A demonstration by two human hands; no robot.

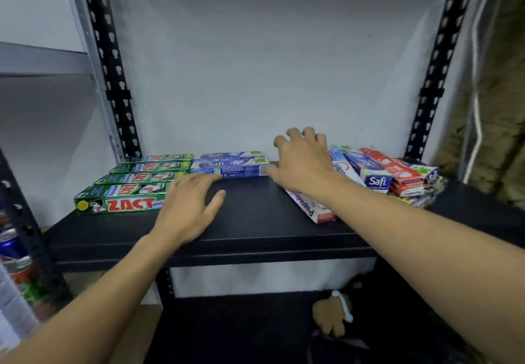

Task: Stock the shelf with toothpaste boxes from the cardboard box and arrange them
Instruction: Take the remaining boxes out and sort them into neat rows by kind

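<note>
On the black shelf (255, 221), several green Zact toothpaste boxes (125, 201) lie in a row at the left. Two blue Safi boxes (230, 166) lie behind and to their right. My left hand (187, 207) rests flat on the shelf, fingers spread, its fingertips near the front Safi box. My right hand (304, 161) hovers over the shelf with fingers loosely bent, its thumb by the right end of the Safi boxes. A white Pepsodent box (312, 207) lies slanted under my right forearm. A loose heap of mixed boxes (397, 173) sits at the right.
Black perforated uprights (113, 65) (434, 65) frame the bay, with a white wall behind. A lower black shelf (241, 329) lies below, where another person's hand with a white wristband (332, 315) shows. Cans (14, 250) stand at the far left.
</note>
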